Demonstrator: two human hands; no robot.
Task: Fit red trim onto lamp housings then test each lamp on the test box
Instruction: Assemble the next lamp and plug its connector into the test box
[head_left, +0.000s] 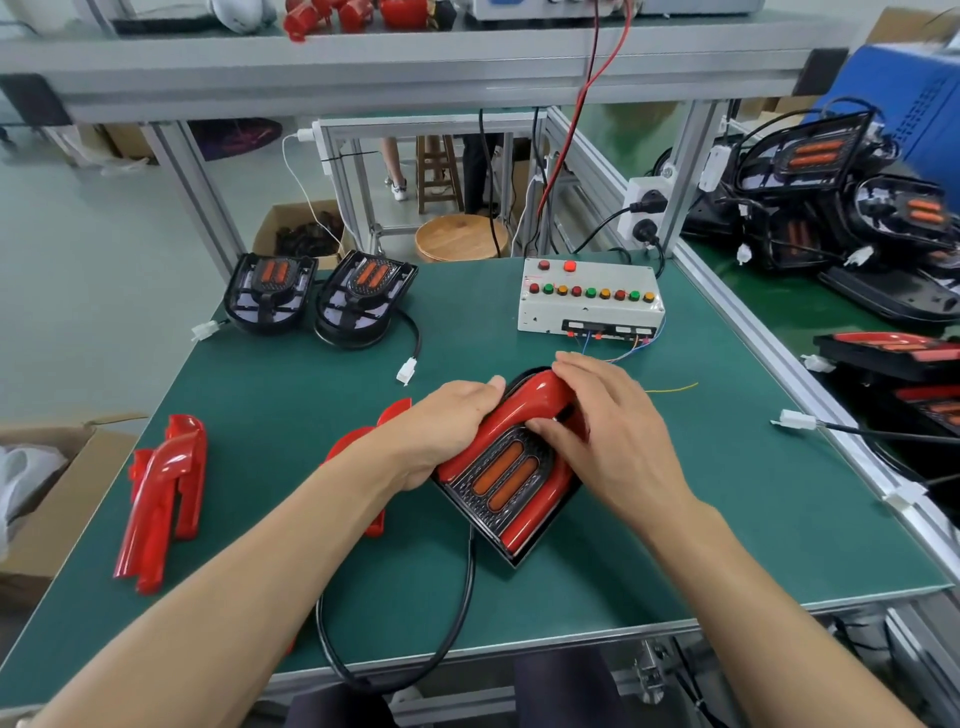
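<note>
A black lamp housing (501, 478) with two orange lenses lies on the green mat (675, 519) at the centre. A red trim (524, 410) sits over its curved top and sides. My left hand (447, 431) grips the housing's left edge with the thumb on the trim. My right hand (608, 431) covers the right side, fingers curled over the trim and thumb pressing near the lens. The housing's black cable (457, 613) loops toward the near edge. The white test box (589, 299) with coloured lights stands behind, one red light lit.
Two untrimmed housings (270, 293) (366, 296) stand at the back left, a white plug (406, 371) trailing from one. Loose red trims (161, 499) lie at the left, another (363, 441) under my left arm. Finished lamps (831, 208) pile up at the right. A white connector (795, 420) lies right.
</note>
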